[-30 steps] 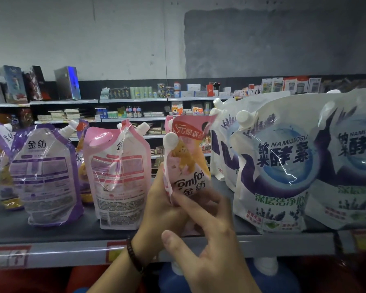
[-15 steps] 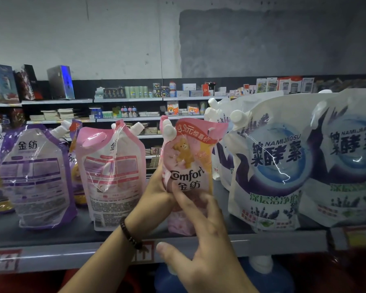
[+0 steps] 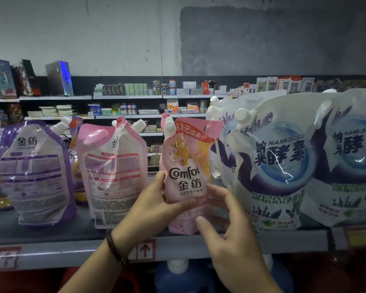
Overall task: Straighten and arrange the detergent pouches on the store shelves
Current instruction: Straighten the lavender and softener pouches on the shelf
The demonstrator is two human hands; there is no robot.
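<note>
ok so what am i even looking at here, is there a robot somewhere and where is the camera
There is no robot here. These are a person's two bare hands, filmed by one wide-angle camera worn on their head, looking forward and down, so this is the only view.

The left hand, with a beaded bracelet on its wrist, grips the left side of a pink Comfort pouch. The right hand holds the pouch's lower right corner. The pouch stands upright near the front of a grey store shelf.

To its left stand another pink pouch and a purple pouch, both showing their printed backs. To its right are big white Namijiaosu pouches. A blue bottle shows on the level below.
</note>
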